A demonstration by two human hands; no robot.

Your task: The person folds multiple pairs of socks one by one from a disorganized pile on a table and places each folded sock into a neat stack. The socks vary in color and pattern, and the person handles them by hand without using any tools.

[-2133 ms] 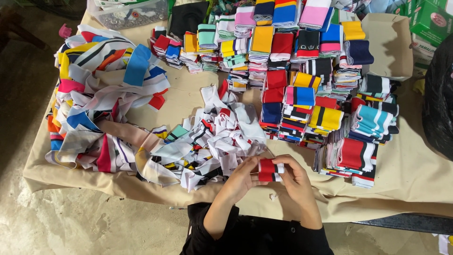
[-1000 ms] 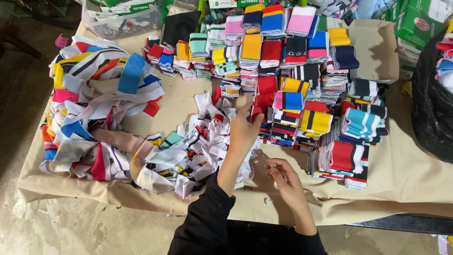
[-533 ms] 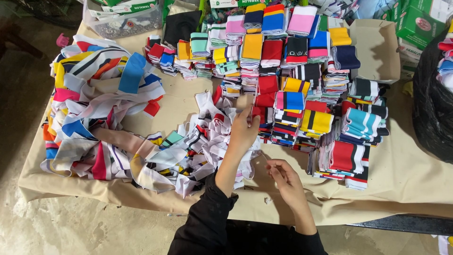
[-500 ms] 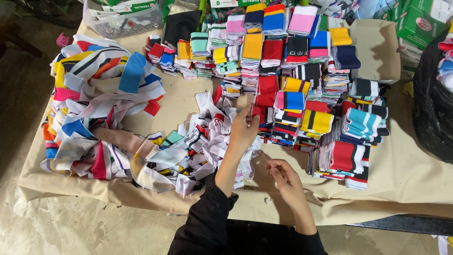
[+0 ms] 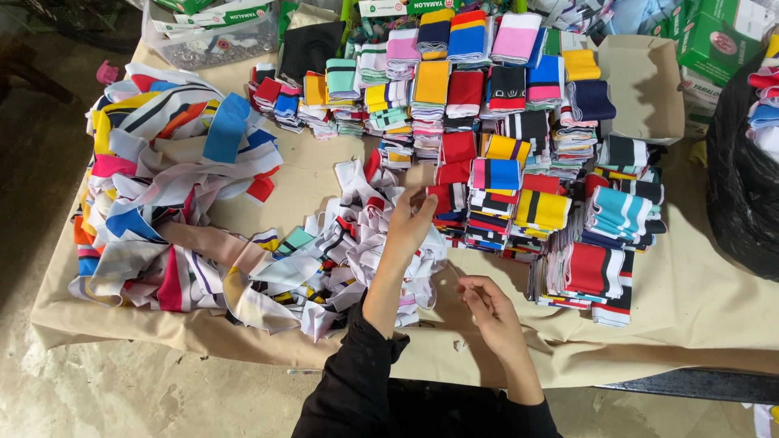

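Observation:
My left hand (image 5: pixel 408 225) is raised over a loose pile of white, red and black striped fabric pieces (image 5: pixel 341 255). Its fingertips point toward the folded stacks (image 5: pixel 495 174) and are blurred, with nothing visible in them. My right hand (image 5: pixel 489 307) rests low on the beige table cover (image 5: pixel 698 300), just right of the loose pile. Its fingers are curled, and a thin pale object (image 5: pixel 453 268) sticks out of them toward the upper left. Both sleeves are black.
A large heap of coloured fabric strips (image 5: pixel 162 195) fills the table's left. Neat stacks of folded colourful pieces cover the middle and back. An open cardboard box (image 5: pixel 645 81), a clear plastic bin (image 5: pixel 219 36), green boxes (image 5: pixel 714 40) and a black bag (image 5: pixel 742 178) stand around the edges.
Two seconds ago both hands held a folded red and white piece near the front edge. My left hand then reached up to the stacks and is empty now; my right hand stayed low.

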